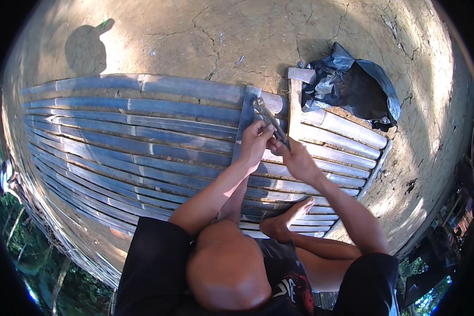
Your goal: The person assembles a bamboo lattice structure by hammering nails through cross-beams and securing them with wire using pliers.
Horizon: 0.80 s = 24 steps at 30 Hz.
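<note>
Both hands meet over a bamboo slat platform (184, 109), just right of its middle. My left hand (255, 141) is closed on a slim greyish stick-like piece (266, 112), which slants up and left and has a thicker, knobbed far end. My right hand (299, 159) is a fist right beside it. From that fist a dark narrow strip (280, 132) runs along the stick-like piece, touching or nearly touching it. Whether this strip is a blade or part of the same piece I cannot tell. The fingers hide the near ends of both.
A crumpled black plastic bag (371, 87) lies open at the upper right, beyond the platform's corner. A short upright wooden bar (295, 105) crosses the slats near it. Cracked bare earth (195, 39) surrounds the platform. My bare foot (288, 220) rests on the slats.
</note>
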Each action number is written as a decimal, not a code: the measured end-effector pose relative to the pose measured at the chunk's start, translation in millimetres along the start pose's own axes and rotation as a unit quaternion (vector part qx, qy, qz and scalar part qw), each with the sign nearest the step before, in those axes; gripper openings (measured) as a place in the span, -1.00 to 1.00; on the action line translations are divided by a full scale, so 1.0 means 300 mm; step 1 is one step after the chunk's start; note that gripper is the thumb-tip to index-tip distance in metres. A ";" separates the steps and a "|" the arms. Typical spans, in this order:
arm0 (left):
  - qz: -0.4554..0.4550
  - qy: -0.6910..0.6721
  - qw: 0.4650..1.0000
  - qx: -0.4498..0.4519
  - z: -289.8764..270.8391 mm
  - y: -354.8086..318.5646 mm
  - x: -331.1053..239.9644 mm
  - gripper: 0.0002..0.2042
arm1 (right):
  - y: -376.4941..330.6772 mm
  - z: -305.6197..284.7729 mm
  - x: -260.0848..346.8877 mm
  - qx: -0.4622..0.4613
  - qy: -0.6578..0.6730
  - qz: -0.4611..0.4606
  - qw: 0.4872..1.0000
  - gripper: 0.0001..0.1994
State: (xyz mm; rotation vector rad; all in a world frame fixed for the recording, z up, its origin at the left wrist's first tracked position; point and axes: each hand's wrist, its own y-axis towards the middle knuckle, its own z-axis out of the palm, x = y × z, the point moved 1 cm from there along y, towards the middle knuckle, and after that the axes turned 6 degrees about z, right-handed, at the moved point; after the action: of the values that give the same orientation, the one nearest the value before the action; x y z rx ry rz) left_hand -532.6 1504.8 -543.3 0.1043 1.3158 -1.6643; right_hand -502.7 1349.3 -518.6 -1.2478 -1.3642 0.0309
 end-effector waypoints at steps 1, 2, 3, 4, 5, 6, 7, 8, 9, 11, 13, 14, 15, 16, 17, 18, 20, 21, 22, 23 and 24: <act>-0.008 0.015 1.000 -0.002 -0.025 -0.030 -0.007 -0.82 | -0.032 0.021 0.095 -0.011 0.025 0.020 0.999 -0.65; -0.005 0.026 1.000 -0.005 -0.047 -0.032 -0.014 -0.82 | -0.029 0.026 0.112 0.036 0.007 0.064 0.997 -0.66; -0.007 0.039 0.999 -0.003 -0.062 -0.043 -0.017 -0.82 | -0.039 0.006 0.178 0.093 0.064 0.160 0.981 -0.66; -0.011 0.051 0.999 0.002 -0.069 -0.053 -0.015 -0.82 | -0.041 -0.013 0.228 0.148 0.120 0.254 0.948 -0.66; -0.018 0.035 0.999 0.015 -0.069 -0.048 -0.014 -0.81 | -0.028 -0.026 0.208 0.146 0.128 0.234 0.953 -0.66; -0.017 0.022 0.999 0.018 -0.051 -0.042 -0.018 -0.81 | -0.017 -0.062 0.180 0.140 0.135 0.215 0.957 -0.65; -0.016 0.007 1.000 0.015 -0.031 -0.042 -0.021 -0.81 | 0.007 -0.107 0.168 0.164 0.174 0.229 0.944 -0.66; -0.014 -0.008 1.000 0.012 -0.014 -0.040 -0.023 -0.82 | 0.027 -0.158 0.180 0.187 0.179 0.229 0.938 -0.65; -0.021 -0.005 1.000 0.014 -0.005 -0.034 -0.025 -0.81 | 0.054 -0.206 0.204 0.207 0.154 0.236 0.937 -0.63; -0.026 -0.023 0.999 0.011 0.041 -0.030 -0.055 -0.80 | 0.092 -0.282 0.249 0.238 0.112 0.248 0.932 -0.58; -0.029 -0.053 0.998 0.008 0.060 -0.009 -0.062 -0.80 | 0.136 -0.325 0.289 0.257 0.074 0.254 0.930 -0.57; -0.036 -0.081 0.996 -0.001 0.071 0.003 -0.060 -0.81 | 0.159 -0.343 0.312 0.267 0.058 0.268 0.924 -0.58; -0.044 -0.111 0.993 -0.006 0.095 0.013 -0.067 -0.81 | 0.180 -0.366 0.328 0.283 0.038 0.271 0.919 -0.58; -0.051 -0.138 0.989 -0.013 0.114 0.025 -0.070 -0.82 | 0.204 -0.385 0.348 0.301 0.019 0.271 0.914 -0.58; -0.042 -0.158 0.986 -0.044 0.134 0.042 -0.055 -0.82 | 0.222 -0.399 0.377 0.314 -0.013 0.270 0.910 -0.58; -0.033 -0.182 0.982 -0.048 0.157 0.049 -0.054 -0.83 | 0.240 -0.409 0.408 0.324 -0.041 0.275 0.904 -0.59; -0.007 -0.227 0.972 -0.060 0.181 0.044 -0.075 -0.83 | 0.262 -0.403 0.479 0.330 -0.108 0.277 0.896 -0.62; 0.004 -0.243 0.968 -0.060 0.176 0.048 -0.077 -0.85 | 0.269 -0.394 0.497 0.330 -0.124 0.270 0.896 -0.63; 0.007 -0.244 0.968 -0.060 0.173 0.049 -0.078 -0.86 | 0.273 -0.386 0.511 0.330 -0.139 0.263 0.896 -0.64; 0.009 -0.245 0.968 -0.060 0.171 0.046 -0.077 -0.86 | 0.275 -0.380 0.516 0.329 -0.154 0.256 0.896 -0.64; 0.012 -0.247 0.967 -0.062 0.170 0.042 -0.074 -0.86 | 0.270 -0.371 0.514 0.330 -0.151 0.251 0.897 -0.65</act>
State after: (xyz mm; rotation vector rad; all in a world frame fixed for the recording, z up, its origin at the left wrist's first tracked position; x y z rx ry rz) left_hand -488.1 1479.4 -518.2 -0.3485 1.0231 -1.4580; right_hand -324.9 1413.2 -434.9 -0.9866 -1.1006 1.0057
